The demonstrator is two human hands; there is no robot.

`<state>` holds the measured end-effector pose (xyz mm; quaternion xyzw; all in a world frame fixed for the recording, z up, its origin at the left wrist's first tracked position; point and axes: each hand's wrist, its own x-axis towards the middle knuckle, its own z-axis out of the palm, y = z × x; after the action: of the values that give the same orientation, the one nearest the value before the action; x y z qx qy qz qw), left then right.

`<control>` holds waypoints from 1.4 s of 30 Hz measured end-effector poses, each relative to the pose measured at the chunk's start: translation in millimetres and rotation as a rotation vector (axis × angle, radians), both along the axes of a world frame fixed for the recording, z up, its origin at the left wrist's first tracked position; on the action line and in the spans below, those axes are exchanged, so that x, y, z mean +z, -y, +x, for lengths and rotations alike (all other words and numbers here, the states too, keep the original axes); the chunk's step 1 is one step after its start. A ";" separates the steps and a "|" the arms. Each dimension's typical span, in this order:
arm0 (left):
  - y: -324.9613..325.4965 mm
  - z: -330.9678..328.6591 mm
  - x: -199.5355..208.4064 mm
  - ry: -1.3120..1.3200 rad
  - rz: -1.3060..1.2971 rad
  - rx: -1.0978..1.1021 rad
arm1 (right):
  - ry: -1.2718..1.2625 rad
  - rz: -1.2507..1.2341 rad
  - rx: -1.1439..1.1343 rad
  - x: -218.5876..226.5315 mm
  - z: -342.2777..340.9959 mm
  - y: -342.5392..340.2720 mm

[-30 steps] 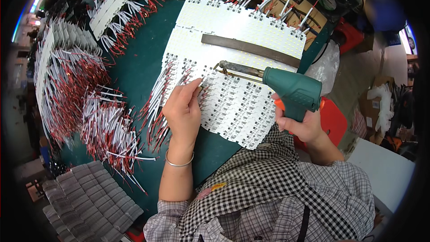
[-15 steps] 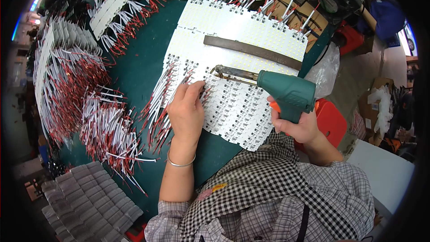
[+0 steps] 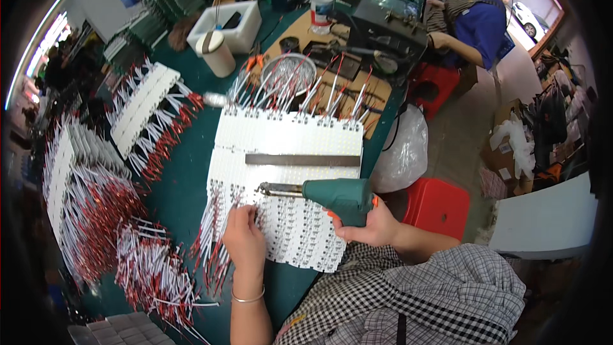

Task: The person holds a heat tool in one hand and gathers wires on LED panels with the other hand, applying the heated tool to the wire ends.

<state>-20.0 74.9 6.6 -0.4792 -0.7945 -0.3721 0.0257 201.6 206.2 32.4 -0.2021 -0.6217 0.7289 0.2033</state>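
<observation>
My right hand (image 3: 377, 225) grips a green soldering gun (image 3: 338, 198) by its handle. The gun's metal tip points left, over the white LED circuit boards (image 3: 287, 133), just beyond my left fingertips. My left hand (image 3: 244, 243) is closed in a pinch at the boards' left part, beside red and white wires (image 3: 207, 233) that hang off their left side. What the pinch holds is too small to make out. A dark flat bar (image 3: 300, 160) lies across the boards above the gun. More wires stand up along the boards' far edge.
Bundles of wired boards (image 3: 89, 204) and loose wires (image 3: 153, 275) lie to the left. Beyond are a metal bowl (image 3: 311, 67), a white tub (image 3: 246, 32), a lidded cup (image 3: 219, 57) and a bottle (image 3: 322, 0). Red stools (image 3: 440, 214) stand right; a person (image 3: 476, 19) is at far right.
The view has tilted up, bringing in the table's far side and another person. Relative to the boards, both hands and the soldering gun stay in nearly the same place.
</observation>
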 end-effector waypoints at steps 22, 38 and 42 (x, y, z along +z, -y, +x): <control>-3.0 -0.5 -5.3 -0.051 0.092 -0.004 | 0.055 -0.126 0.003 6.0 15.5 -1.1; -1.2 0.7 -10.3 -0.035 0.123 0.007 | 0.097 -0.061 -0.011 -8.6 6.3 7.0; -2.4 0.4 -10.5 -0.030 0.123 0.011 | 0.096 -0.037 -0.016 -9.9 1.1 8.1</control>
<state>-19.6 77.3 -3.9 -0.4779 -0.7723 -0.4128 0.0690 202.7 198.0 22.5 -0.2454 -0.6153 0.7282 0.1755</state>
